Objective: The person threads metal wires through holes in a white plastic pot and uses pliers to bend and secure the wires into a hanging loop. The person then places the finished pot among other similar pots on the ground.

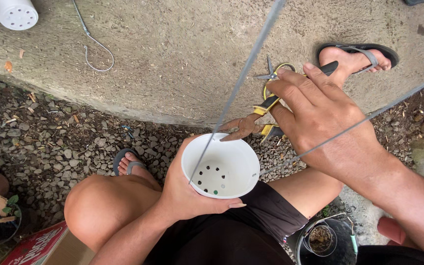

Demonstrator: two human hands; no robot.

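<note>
White round plastic pot [226, 164] with drainage holes in its base sits cupped in the left hand [185, 194], fingers wrapped under and around its wall, above the person's lap. Two thin grey wires [244, 73] rise from the pot's rim toward the camera. The right hand [320, 115] is closed around yellow-and-black-handled pliers [253, 120], whose rusty brown jaws touch the pot's far rim. Both feet in dark sandals [364, 51] rest on gravel and a concrete slab [172, 54]. A bent wire hook [96, 51] lies on the slab, well apart, near more white pots [13, 12].
</note>
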